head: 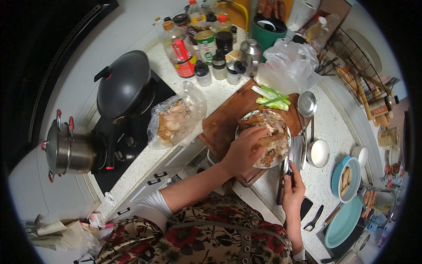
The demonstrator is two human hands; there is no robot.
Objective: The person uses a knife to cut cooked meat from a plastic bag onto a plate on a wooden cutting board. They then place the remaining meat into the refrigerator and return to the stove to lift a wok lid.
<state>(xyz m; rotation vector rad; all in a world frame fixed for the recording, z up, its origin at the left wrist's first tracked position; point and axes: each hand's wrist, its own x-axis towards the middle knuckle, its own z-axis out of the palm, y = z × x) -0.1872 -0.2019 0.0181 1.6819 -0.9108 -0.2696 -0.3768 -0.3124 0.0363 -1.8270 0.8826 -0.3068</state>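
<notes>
My left hand [245, 150] lies on a heap of cooked meat pieces [272, 140], its fingertips touching the meat; whether it grips a piece is hidden. A white plate [238, 132] under the meat rests on the brown wooden cutting board [219, 122]. My right hand [293, 186] is closed round the dark handle of a small knife [289, 171], just beyond the plate's lower right rim. A cleaver [296, 150] lies beside the plate. Cut green onion stalks [272, 98] are at the board's far corner.
A clear plastic bag with meat [174, 122] lies left of the board, near the lidded wok [123, 84] and a steel pot [77, 151]. Bottles and seasoning jars [219, 64] stand behind. On the right are a ladle [307, 104], a white bowl [318, 153] and a blue colander [346, 180].
</notes>
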